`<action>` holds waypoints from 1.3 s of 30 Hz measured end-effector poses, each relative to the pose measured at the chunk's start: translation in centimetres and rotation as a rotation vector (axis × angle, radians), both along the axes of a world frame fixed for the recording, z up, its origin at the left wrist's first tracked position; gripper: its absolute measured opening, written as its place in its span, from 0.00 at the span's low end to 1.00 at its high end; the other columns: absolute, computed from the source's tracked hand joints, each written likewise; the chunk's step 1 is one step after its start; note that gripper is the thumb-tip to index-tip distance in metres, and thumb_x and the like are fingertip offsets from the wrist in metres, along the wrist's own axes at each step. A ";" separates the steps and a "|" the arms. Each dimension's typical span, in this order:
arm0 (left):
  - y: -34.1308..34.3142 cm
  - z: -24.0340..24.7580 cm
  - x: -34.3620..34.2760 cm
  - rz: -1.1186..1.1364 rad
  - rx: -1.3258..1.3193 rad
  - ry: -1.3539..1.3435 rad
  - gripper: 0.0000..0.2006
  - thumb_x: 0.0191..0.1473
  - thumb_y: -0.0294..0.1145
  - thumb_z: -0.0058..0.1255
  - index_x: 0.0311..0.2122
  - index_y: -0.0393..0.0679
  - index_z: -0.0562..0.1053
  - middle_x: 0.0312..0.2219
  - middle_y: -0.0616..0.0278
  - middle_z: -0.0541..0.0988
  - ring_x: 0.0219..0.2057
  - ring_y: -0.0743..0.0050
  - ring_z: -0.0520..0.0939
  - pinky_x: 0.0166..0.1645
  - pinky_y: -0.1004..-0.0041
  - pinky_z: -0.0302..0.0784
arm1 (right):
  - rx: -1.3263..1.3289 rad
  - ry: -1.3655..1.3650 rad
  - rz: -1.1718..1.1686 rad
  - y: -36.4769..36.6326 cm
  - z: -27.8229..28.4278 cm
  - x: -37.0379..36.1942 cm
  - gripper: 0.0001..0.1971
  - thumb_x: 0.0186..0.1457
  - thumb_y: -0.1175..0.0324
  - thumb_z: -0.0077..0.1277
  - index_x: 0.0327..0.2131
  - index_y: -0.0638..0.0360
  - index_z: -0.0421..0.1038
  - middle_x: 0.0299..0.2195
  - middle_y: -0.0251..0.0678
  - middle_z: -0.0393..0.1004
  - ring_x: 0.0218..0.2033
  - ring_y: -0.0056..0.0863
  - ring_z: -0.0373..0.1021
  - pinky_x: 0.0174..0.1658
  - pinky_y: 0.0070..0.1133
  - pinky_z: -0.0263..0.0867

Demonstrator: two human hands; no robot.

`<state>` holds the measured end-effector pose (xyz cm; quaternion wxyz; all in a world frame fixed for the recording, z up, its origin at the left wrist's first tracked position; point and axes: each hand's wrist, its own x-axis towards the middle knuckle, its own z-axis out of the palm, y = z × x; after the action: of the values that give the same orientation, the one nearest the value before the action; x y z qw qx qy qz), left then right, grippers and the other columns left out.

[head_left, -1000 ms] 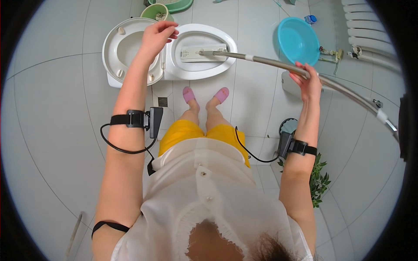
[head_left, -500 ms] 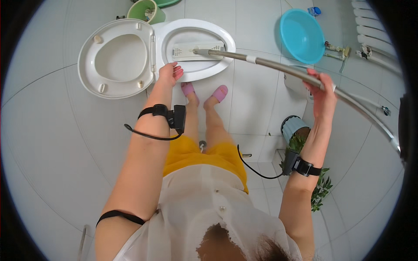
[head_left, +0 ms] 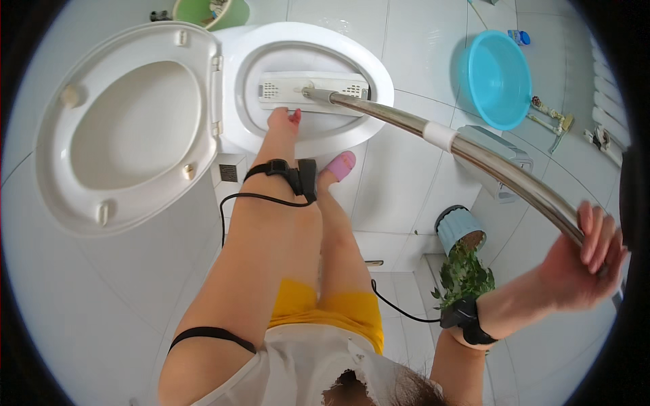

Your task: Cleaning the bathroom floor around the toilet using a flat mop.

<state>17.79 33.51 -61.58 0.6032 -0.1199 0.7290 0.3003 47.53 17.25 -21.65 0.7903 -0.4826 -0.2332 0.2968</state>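
Both well apart: right hand [head_left: 588, 260] curled round the metal pole [head_left: 501, 169], upper end cut off; left hand [head_left: 284, 119] by the white mop head [head_left: 286, 89] across the toilet bowl [head_left: 385, 78], partly hidden, grip impossible to tell; beyond, blue basin [head_left: 499, 80], green bucket [head_left: 233, 15] cropped at top.

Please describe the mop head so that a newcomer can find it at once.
Find the white toilet. Across its bowl lies the mop head, a long, flat white plate; unlike the smooth rim, it has perforated ends and a metal pole.
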 end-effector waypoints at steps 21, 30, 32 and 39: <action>-3.5 -3.7 1.2 0.265 0.170 -0.073 0.09 0.46 0.19 0.39 0.36 0.36 0.60 0.25 0.59 0.68 0.25 0.70 0.72 0.31 0.72 0.76 | 0.004 0.016 -0.024 -6.3 -1.8 2.8 0.13 0.39 0.75 0.42 0.11 0.49 0.51 0.02 0.22 0.52 0.07 0.13 0.51 0.22 0.11 0.55; -1.3 2.7 1.5 -0.343 -0.014 -0.087 0.19 0.45 0.22 0.36 0.46 0.37 0.57 0.35 0.55 0.66 0.32 0.65 0.71 0.36 0.71 0.70 | -0.100 -0.038 0.092 -3.0 0.3 -0.3 0.10 0.43 0.69 0.41 0.15 0.50 0.51 0.07 0.22 0.51 0.12 0.14 0.52 0.29 0.18 0.54; -1.7 7.7 2.3 -0.567 0.135 0.107 0.20 0.44 0.25 0.40 0.46 0.39 0.60 0.33 0.56 0.68 0.30 0.68 0.71 0.35 0.74 0.68 | -0.076 -0.038 0.188 -1.0 0.9 -0.9 0.10 0.44 0.67 0.40 0.16 0.51 0.51 0.08 0.23 0.50 0.13 0.15 0.51 0.29 0.21 0.53; -1.1 22.2 -1.2 -1.266 0.721 0.632 0.04 0.37 0.28 0.46 0.24 0.42 0.68 0.15 0.63 0.72 0.21 0.66 0.73 0.28 0.72 0.67 | -0.144 -0.252 0.126 5.3 2.5 -5.5 0.09 0.48 0.73 0.38 0.17 0.57 0.53 0.11 0.31 0.54 0.15 0.22 0.55 0.30 0.29 0.61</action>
<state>16.55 32.39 -39.38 0.4254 0.6109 0.6534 0.1378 42.03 22.59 -19.11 0.6979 -0.5558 -0.3385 0.2991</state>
